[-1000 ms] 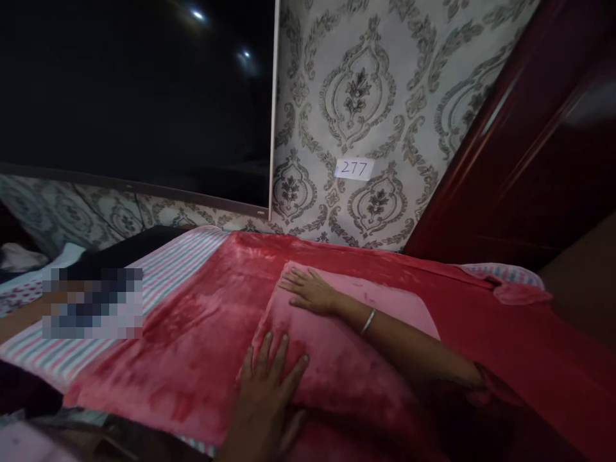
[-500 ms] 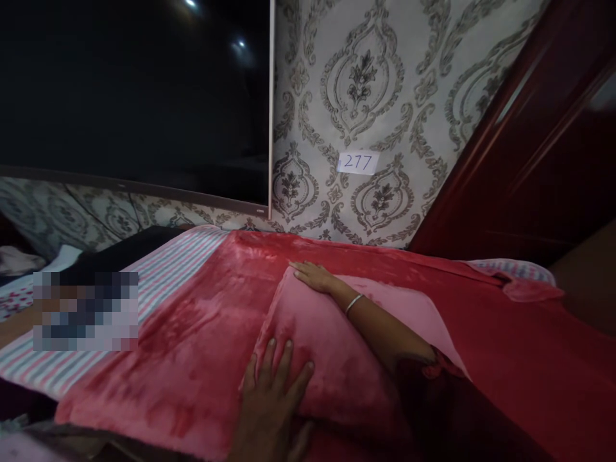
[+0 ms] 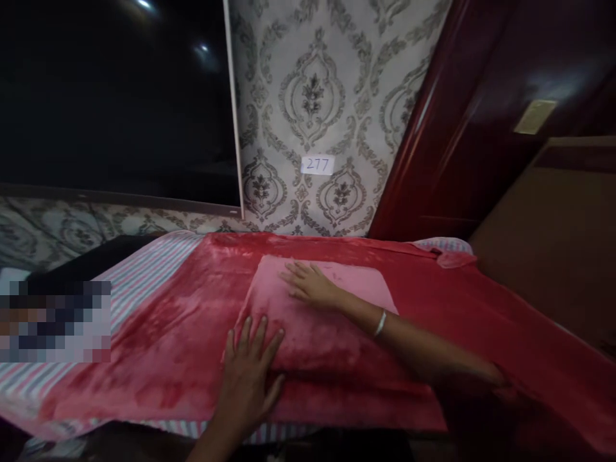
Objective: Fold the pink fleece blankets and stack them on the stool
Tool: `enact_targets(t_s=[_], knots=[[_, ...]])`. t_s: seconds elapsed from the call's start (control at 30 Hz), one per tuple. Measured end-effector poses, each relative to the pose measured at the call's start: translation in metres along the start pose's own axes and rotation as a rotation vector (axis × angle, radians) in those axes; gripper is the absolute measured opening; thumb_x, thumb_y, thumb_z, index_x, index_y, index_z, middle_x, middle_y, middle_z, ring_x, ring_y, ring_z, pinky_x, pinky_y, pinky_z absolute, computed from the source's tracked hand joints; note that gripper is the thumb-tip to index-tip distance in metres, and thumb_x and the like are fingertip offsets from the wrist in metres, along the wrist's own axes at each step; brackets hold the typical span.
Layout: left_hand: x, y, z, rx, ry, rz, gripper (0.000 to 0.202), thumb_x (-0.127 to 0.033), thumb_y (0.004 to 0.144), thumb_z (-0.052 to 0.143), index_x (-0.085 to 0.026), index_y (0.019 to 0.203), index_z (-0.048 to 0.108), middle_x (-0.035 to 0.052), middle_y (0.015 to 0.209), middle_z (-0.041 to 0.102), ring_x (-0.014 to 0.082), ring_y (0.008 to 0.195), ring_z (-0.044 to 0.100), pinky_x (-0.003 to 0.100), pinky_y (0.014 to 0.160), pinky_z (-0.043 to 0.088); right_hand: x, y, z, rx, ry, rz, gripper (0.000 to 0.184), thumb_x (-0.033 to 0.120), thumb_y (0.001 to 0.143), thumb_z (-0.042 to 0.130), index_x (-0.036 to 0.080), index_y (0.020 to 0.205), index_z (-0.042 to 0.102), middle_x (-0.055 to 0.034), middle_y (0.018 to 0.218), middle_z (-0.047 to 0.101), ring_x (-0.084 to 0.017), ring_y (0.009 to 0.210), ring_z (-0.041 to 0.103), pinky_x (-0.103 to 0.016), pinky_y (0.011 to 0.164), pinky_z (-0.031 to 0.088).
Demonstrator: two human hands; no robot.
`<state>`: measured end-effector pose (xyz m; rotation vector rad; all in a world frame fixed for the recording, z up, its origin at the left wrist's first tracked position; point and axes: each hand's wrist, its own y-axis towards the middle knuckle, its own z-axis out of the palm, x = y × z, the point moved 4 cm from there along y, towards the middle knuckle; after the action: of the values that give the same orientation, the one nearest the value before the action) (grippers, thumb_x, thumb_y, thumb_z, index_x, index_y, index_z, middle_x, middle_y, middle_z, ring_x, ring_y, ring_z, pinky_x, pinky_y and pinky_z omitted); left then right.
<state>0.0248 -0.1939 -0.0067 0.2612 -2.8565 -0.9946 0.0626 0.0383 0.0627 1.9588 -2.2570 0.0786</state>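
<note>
both palms flat on the pink pillow

the pink pillow (image 3: 317,327) lies on a red blanket (image 3: 481,308) spread over the bed, roughly at the middle of the view. it could also be a folded-over flap of the blanket; the dim light does not settle it. its long axis seems to run from 9 to 3 o'clock, across the person's front.

the left hand (image 3: 248,375) presses its near corner at about 7 o'clock, fingers spread and pointing to 12, half on the pillow and half on the blanket. the right hand (image 3: 310,285) reaches further, palm down near the far edge at about 11 o'clock, a bangle (image 3: 380,323) on its wrist. both hands are splayed flat and grip nothing. the left is the nearer to the body.

a striped sheet (image 3: 144,269) shows at 9 o'clock, and a paper label (image 3: 317,165) hangs on the wall at 12.
</note>
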Motion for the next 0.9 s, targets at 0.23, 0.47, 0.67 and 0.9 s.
enact_targets(t_s=[0.23, 0.47, 0.67, 0.9], knots=[[-0.077, 0.041, -0.003, -0.016, -0.162, 0.197, 0.060, -0.030, 0.084, 0.059, -0.020, 0.142, 0.051, 0.0104, 0.144, 0.056, 0.0338, 0.138, 0.043, 0.061, 0.120, 0.012, -0.024, -0.103, 0.004, 0.018, 0.086, 0.045, 0.058, 0.056, 0.103, 0.031, 0.033, 0.157, 0.030, -0.0063, 0.166, 0.018, -0.028, 0.154, 0.010, -0.059, 0.121, 0.008], [-0.165, 0.066, 0.048, 0.116, -0.254, 0.333, 0.073, -0.051, 0.087, 0.059, -0.025, 0.152, 0.038, 0.0143, 0.155, 0.043, 0.0402, 0.142, 0.037, 0.065, 0.112, 0.027, -0.072, -0.111, 0.012, 0.003, 0.074, 0.086, 0.059, 0.059, 0.102, 0.029, 0.035, 0.157, 0.028, -0.0039, 0.167, 0.016, -0.028, 0.154, 0.006, -0.061, 0.120, 0.008], [-0.171, 0.051, 0.068, 0.047, -0.209, 0.288, 0.084, -0.051, 0.076, 0.070, -0.034, 0.152, 0.038, 0.0094, 0.163, 0.030, 0.0456, 0.148, 0.020, 0.069, 0.115, 0.013, -0.136, -0.098, 0.021, -0.074, -0.031, 0.235, 0.061, 0.060, 0.101, 0.029, 0.036, 0.157, 0.028, -0.0028, 0.167, 0.015, -0.033, 0.153, 0.012, -0.062, 0.119, 0.012], [-0.175, 0.052, 0.068, 0.019, -0.195, 0.265, 0.080, -0.050, 0.074, 0.070, -0.033, 0.148, 0.044, 0.0078, 0.162, 0.032, 0.0430, 0.150, 0.015, 0.066, 0.117, 0.011, -0.208, -0.088, 0.034, -0.116, 0.197, 0.464, 0.060, 0.058, 0.102, 0.022, 0.033, 0.155, 0.034, -0.0015, 0.162, 0.031, -0.027, 0.151, 0.023, -0.053, 0.122, 0.013]])
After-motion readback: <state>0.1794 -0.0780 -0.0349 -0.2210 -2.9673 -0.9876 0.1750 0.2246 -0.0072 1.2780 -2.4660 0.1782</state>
